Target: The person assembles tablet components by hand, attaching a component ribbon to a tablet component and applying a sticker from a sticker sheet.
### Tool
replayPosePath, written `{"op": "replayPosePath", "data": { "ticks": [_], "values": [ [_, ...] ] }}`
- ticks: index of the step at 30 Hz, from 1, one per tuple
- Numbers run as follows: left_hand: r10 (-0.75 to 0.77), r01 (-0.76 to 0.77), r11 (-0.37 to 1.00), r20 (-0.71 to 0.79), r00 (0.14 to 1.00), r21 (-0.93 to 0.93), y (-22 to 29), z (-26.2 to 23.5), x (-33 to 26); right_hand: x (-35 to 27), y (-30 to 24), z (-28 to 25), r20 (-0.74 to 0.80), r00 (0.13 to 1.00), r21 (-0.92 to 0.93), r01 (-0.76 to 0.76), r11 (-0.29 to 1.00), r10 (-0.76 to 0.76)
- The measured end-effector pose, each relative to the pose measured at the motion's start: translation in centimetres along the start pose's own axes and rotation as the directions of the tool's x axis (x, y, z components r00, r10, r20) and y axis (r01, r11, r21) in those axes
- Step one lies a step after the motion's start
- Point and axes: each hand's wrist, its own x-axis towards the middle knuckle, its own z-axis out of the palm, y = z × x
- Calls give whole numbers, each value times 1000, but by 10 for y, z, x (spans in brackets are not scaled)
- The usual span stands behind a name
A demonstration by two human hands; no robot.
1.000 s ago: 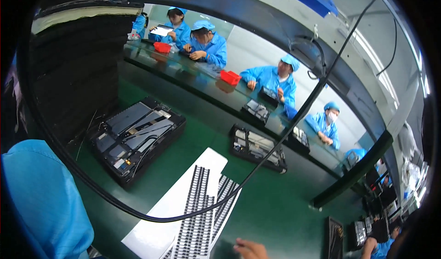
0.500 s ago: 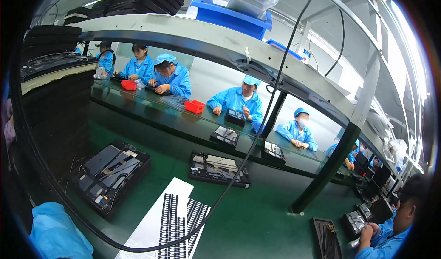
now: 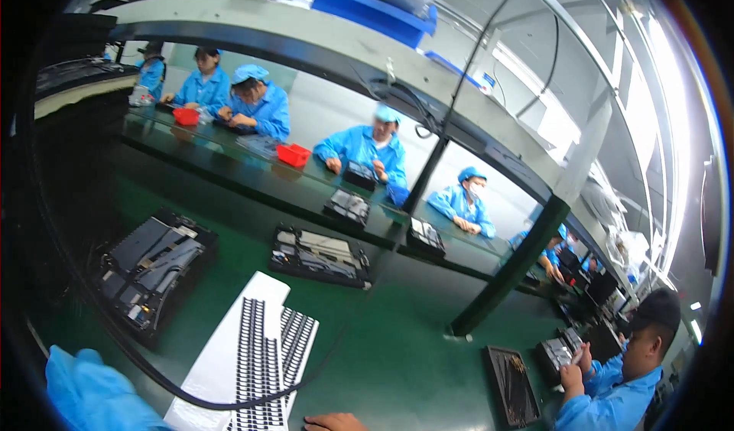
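Observation:
Only the top of my right hand (image 3: 334, 422) shows, at the bottom edge; a fingertip points left toward the white sheets, and the other fingers are cut off. The end of my left arm is out of view; just its blue sleeve (image 3: 95, 393) fills the lower left corner. Between them lie overlapping white sheets (image 3: 205, 354) bearing rows of small black-and-white strips (image 3: 260, 362). Beyond the sheets, two black electronic units with exposed inner parts rest on the green bench: one at left (image 3: 157, 266) and one at centre (image 3: 321, 255).
A black cable (image 3: 153, 374) loops across the foreground. A dark post (image 3: 512, 266) rises from the bench, and a shelf (image 3: 344, 37) spans overhead. A black tray (image 3: 512, 385) holds small parts. One co-worker (image 3: 612, 400) handles a unit at right; several sit along the far bench.
My view has shifted, so the bench and units sit further left and higher. My right hand has come in at the bottom edge. The co-worker at right shows more fully.

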Motion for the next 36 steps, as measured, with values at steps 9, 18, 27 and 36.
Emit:
{"op": "replayPosePath", "data": {
  "ticks": [9,18,27,36],
  "values": [
    [223,485,862,-969,-107,145,-10,-126,-57,30,117,-70,79,987,-183,-123,976,139],
    [688,918,375,-625,-368,-129,29,-265,-115,114,260,-47,-530,606,162,-613,773,593],
    [645,966,132,-720,-255,-223,21,-308,-178,178,293,-17,-472,526,-63,-820,568,708],
    [727,819,465,-673,-137,335,41,-278,-149,170,217,-55,-434,462,898,291,330,773]
  ]
}}
